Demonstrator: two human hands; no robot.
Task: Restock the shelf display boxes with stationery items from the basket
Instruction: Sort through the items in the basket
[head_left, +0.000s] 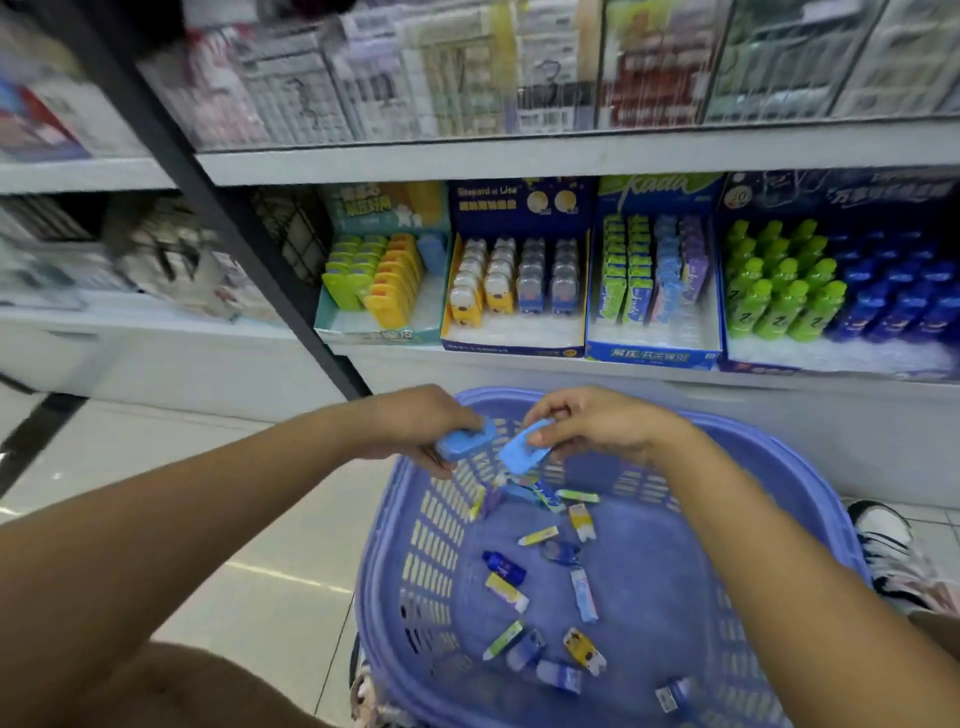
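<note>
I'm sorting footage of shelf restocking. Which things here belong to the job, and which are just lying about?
Job: left hand gripping a blue piece; right hand pinching a second blue piece; purple basket; loose stationery inside; display boxes.
Lying about: upper-shelf packets; black post; shoe.

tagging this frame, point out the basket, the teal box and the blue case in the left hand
basket (431, 545): head view, on its slotted left wall
teal box (374, 336): head view, on its front lip
blue case (465, 442): head view, on its top face, gripped by the left hand (421, 423)
</note>
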